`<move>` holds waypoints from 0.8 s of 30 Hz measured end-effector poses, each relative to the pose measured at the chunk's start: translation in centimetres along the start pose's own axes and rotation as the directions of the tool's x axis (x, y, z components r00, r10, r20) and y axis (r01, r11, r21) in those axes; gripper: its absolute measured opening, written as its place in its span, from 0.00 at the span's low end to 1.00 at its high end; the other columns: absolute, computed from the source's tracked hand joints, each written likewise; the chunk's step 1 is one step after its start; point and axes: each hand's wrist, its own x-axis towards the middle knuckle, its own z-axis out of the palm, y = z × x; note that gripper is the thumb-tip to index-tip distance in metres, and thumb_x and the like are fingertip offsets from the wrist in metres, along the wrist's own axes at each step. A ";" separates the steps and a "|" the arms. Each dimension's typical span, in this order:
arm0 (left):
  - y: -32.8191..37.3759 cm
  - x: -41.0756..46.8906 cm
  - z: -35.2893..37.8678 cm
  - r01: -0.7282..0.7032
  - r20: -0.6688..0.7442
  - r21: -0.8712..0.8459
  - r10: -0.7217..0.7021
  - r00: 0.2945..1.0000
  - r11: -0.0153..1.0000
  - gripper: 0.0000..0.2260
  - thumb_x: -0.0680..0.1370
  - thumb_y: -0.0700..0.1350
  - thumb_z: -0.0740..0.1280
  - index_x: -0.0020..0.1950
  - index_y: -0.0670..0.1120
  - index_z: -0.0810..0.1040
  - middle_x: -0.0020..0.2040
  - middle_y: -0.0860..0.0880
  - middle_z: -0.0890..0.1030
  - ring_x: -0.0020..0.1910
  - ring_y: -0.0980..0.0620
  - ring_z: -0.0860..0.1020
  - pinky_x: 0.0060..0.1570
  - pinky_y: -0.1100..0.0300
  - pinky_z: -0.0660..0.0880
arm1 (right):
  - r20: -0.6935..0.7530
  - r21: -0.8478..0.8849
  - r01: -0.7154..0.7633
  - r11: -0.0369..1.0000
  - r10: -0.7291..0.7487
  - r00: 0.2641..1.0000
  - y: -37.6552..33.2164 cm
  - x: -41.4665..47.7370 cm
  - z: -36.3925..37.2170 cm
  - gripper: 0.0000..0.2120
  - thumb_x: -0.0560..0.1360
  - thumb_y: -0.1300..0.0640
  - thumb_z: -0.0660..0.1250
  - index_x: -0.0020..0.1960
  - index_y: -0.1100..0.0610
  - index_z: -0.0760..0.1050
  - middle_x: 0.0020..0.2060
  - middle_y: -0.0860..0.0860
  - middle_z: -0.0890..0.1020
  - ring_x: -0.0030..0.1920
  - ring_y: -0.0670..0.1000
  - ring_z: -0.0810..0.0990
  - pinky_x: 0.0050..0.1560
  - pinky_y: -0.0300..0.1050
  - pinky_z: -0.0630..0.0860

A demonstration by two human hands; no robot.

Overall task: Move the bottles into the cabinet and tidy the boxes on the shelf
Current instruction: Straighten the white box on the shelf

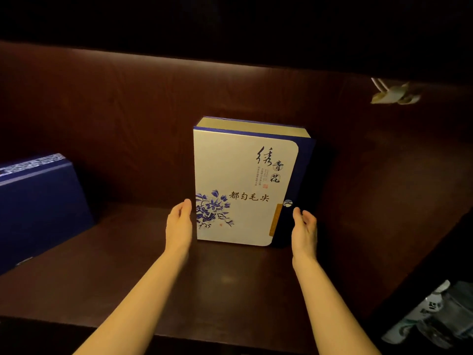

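Note:
A cream and blue gift box (243, 180) with blue flowers and black calligraphy stands upright against the back of the dark wooden shelf (128, 265). My left hand (179, 224) is beside the box's lower left edge, fingers straight, at or just off the edge. At the lower right, my right hand (304, 229) is level with the blue spine, fingers apart, and I cannot tell if it touches. Neither hand grips the box. A dark blue box (38, 208) leans at the far left. Clear bottles (435, 316) lie blurred at the bottom right.
The shelf's right side wall (384, 201) rises close behind my right hand. A pale cable connector (394, 94) hangs under the upper shelf at top right. Bare shelf surface lies between the two boxes and in front of the upright one.

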 end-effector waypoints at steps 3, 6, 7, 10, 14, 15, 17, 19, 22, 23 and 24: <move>0.9 2.1 1.1 0.057 0.104 -0.066 -0.050 0.993 0.996 0.31 0.78 0.68 0.56 0.74 0.51 0.70 0.71 0.52 0.74 0.69 0.51 0.73 0.71 0.47 0.66 | 0.055 -0.008 -0.078 0.997 0.078 0.995 0.0 0.9 0.6 0.33 0.80 0.35 0.59 0.80 0.48 0.59 0.78 0.52 0.66 0.75 0.57 0.67 0.69 0.55 0.67; 1.2 3.5 1.9 0.107 0.225 -0.108 -0.080 0.971 0.988 0.31 0.76 0.71 0.55 0.68 0.53 0.77 0.61 0.53 0.82 0.59 0.52 0.80 0.63 0.50 0.73 | 0.094 -0.015 -0.083 0.996 0.084 0.992 -0.1 1.8 1.0 0.33 0.79 0.32 0.55 0.80 0.46 0.59 0.78 0.51 0.66 0.75 0.57 0.66 0.69 0.54 0.66; 1.1 3.7 2.1 0.115 0.248 -0.105 -0.086 0.965 0.988 0.31 0.76 0.72 0.55 0.67 0.54 0.78 0.59 0.53 0.83 0.58 0.53 0.80 0.61 0.51 0.74 | 0.111 -0.016 -0.084 0.996 0.085 0.990 -0.2 2.2 1.2 0.33 0.79 0.31 0.55 0.80 0.45 0.59 0.77 0.51 0.67 0.75 0.56 0.67 0.70 0.55 0.65; 0.5 4.4 2.4 0.137 0.294 -0.099 -0.103 0.950 0.986 0.29 0.74 0.73 0.55 0.62 0.57 0.79 0.57 0.53 0.84 0.57 0.54 0.81 0.57 0.54 0.75 | 0.179 -0.046 -0.080 0.996 0.087 0.980 0.0 2.9 1.6 0.35 0.78 0.30 0.54 0.80 0.46 0.59 0.76 0.51 0.68 0.75 0.57 0.66 0.70 0.55 0.64; -0.2 4.9 2.5 0.161 0.323 -0.077 -0.128 0.938 0.984 0.32 0.74 0.73 0.57 0.66 0.53 0.78 0.59 0.51 0.84 0.59 0.52 0.81 0.64 0.49 0.73 | 0.196 -0.095 -0.038 0.995 0.056 0.979 0.4 3.4 1.9 0.35 0.79 0.30 0.54 0.80 0.48 0.60 0.73 0.52 0.71 0.74 0.57 0.68 0.69 0.53 0.65; -0.2 5.0 2.5 0.155 0.310 -0.065 -0.127 0.942 0.986 0.33 0.73 0.73 0.58 0.68 0.53 0.78 0.61 0.51 0.83 0.60 0.52 0.81 0.66 0.48 0.72 | 0.198 -0.098 -0.024 0.995 0.043 0.979 0.5 3.4 1.9 0.33 0.79 0.31 0.54 0.78 0.48 0.62 0.70 0.52 0.74 0.72 0.56 0.70 0.66 0.51 0.67; -0.1 4.9 2.4 0.135 0.288 -0.045 -0.116 0.951 0.990 0.36 0.69 0.73 0.60 0.70 0.53 0.76 0.64 0.51 0.81 0.63 0.51 0.79 0.69 0.47 0.70 | 0.201 -0.112 0.006 0.994 0.017 0.979 0.5 3.6 2.0 0.31 0.80 0.32 0.54 0.76 0.48 0.67 0.64 0.49 0.78 0.68 0.55 0.74 0.61 0.48 0.69; -0.1 4.7 2.4 0.112 0.272 -0.031 -0.100 0.957 0.993 0.37 0.69 0.73 0.60 0.71 0.53 0.75 0.66 0.52 0.80 0.64 0.52 0.78 0.70 0.48 0.69 | 0.192 -0.139 0.025 0.990 0.002 0.981 0.5 3.5 1.9 0.30 0.80 0.32 0.53 0.74 0.48 0.69 0.61 0.48 0.78 0.65 0.54 0.75 0.60 0.49 0.70; -0.2 4.4 2.3 0.093 0.274 -0.031 -0.081 0.958 0.995 0.30 0.75 0.69 0.59 0.71 0.52 0.75 0.65 0.52 0.80 0.63 0.54 0.78 0.68 0.51 0.70 | 0.181 -0.170 0.038 0.985 -0.007 0.984 0.5 3.3 1.8 0.31 0.79 0.31 0.53 0.72 0.50 0.70 0.63 0.51 0.79 0.64 0.55 0.76 0.65 0.56 0.72; -0.2 4.4 2.3 0.092 0.273 -0.032 -0.080 0.959 0.995 0.29 0.77 0.67 0.59 0.71 0.52 0.75 0.65 0.51 0.80 0.62 0.54 0.78 0.68 0.52 0.70 | 0.177 -0.177 0.035 0.984 -0.003 0.984 0.4 3.1 1.7 0.31 0.79 0.31 0.53 0.72 0.50 0.71 0.64 0.51 0.79 0.65 0.56 0.76 0.67 0.58 0.72; -0.3 4.3 2.2 0.092 0.265 -0.031 -0.081 0.961 0.995 0.28 0.77 0.67 0.59 0.71 0.52 0.75 0.64 0.52 0.81 0.62 0.54 0.79 0.67 0.53 0.71 | 0.172 -0.180 0.027 0.983 0.005 0.985 0.3 2.9 1.6 0.32 0.79 0.30 0.52 0.73 0.50 0.70 0.65 0.52 0.78 0.66 0.56 0.75 0.68 0.59 0.71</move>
